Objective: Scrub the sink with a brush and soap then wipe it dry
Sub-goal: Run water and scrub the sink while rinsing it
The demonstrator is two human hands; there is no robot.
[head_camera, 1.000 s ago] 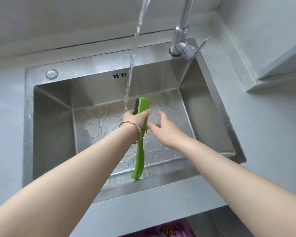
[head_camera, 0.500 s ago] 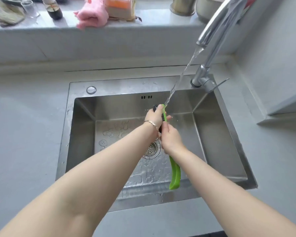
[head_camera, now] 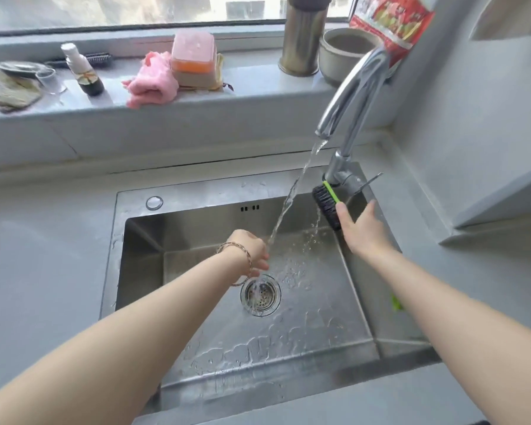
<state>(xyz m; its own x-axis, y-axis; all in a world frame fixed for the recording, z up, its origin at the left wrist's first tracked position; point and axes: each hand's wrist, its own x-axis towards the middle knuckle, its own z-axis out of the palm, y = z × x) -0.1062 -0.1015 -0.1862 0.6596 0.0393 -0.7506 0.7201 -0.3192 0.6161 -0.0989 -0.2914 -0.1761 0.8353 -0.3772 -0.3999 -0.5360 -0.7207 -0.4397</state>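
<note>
Two bare hands: the right hand (head_camera: 364,230) wraps its grip around the green-handled black-bristled brush (head_camera: 327,204) at the steel sink (head_camera: 196,191) rim's back corner; the left hand (head_camera: 250,251), seemingly loosely curled and holding nothing, sits under running water (head_camera: 288,200).

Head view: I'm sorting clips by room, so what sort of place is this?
Most likely a home kitchen: a steel sink with a running faucet, and a windowsill holding a pink cloth and pot.
</note>
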